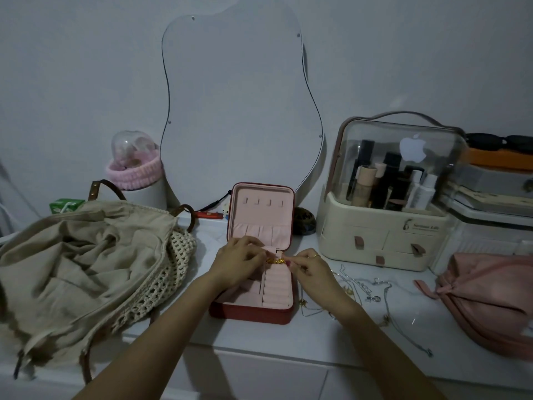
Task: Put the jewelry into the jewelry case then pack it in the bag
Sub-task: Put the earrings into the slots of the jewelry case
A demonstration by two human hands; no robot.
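A red jewelry case (253,310) with a pink lining lies open in the middle of the white dresser top, its lid standing upright. My left hand (238,261) and my right hand (308,265) both pinch a gold bracelet (275,260) above the case's pink ring rolls. Several thin chains and necklaces (363,287) lie loose on the top just right of the case. A beige cloth bag (86,261) with a crochet side and brown straps slumps open at the left.
A cream cosmetics organizer (383,226) with a clear dome stands at the back right. A pink pouch (490,301) lies at the right edge. A wavy mirror (236,111) leans on the wall behind the case. A pink headband on a white stand (135,171) sits back left.
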